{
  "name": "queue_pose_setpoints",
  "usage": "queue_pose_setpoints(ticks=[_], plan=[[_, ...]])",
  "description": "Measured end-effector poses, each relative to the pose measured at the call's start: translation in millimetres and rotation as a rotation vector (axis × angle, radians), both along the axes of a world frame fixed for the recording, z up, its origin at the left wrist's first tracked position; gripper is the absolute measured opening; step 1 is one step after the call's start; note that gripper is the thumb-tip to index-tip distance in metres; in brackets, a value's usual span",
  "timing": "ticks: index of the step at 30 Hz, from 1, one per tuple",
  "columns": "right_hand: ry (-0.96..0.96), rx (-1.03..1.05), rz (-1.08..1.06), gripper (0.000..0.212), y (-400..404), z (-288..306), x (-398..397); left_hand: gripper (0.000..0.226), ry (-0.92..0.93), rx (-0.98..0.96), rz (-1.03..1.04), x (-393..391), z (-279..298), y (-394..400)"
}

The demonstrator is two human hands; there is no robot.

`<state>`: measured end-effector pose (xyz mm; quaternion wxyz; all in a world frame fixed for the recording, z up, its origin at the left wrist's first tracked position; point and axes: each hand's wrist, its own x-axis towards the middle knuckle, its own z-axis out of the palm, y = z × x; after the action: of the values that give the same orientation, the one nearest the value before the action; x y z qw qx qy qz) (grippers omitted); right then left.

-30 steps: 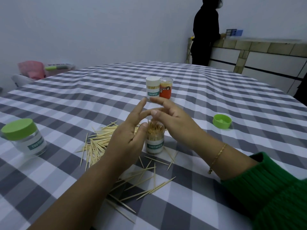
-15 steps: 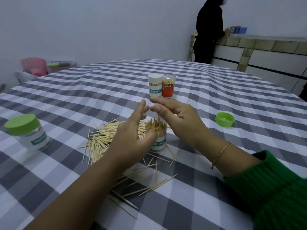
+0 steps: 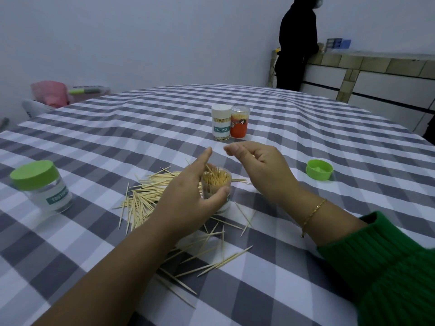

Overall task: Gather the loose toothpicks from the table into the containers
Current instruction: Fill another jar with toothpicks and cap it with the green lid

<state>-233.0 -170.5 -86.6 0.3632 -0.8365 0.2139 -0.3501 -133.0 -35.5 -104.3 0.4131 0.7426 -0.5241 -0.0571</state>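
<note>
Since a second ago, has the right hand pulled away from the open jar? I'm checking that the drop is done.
Yes. The right hand has drawn off rightward from the open jar, toward the loose green lid.

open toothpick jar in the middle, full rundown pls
The open jar is a small clear plastic cylinder with a white-and-teal label, partly hidden. It stands upright on the checked tablecloth, lid off, packed with upright toothpicks. The left hand grips its side, thumb across the front. Loose toothpicks lie around its base.
</note>
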Motion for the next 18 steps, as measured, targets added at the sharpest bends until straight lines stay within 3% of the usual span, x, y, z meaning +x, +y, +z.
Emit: queue_pose_setpoints(ticks=[2,5,7,13,18], plan=[[0.141,-0.016,-0.099,0.03,-8.4,-0.5,0.6,0.07,-0.036,0.013,0.001,1.6,1.4,0.9],[0.571,-0.118,-0.17,0.037,-18.1,-1.5,-2.8,0.063,-0.054,0.037,-0.015,3.8,1.7,1.5],[0.741,-0.21,-0.184,0.037,-20.4,-4.6,-3.1,0.063,-0.051,0.044,-0.017,4.7,1.3,1.8],[0.883,-0.377,-0.25,0.024,-21.6,-10.3,-3.1,0.063,-0.025,0.024,-0.001,3.8,2.8,3.5],[0.916,-0.365,-0.243,0.02,-21.4,-8.8,-1.6,0.074,0.01,-0.012,0.077,4.3,1.7,2.7]])
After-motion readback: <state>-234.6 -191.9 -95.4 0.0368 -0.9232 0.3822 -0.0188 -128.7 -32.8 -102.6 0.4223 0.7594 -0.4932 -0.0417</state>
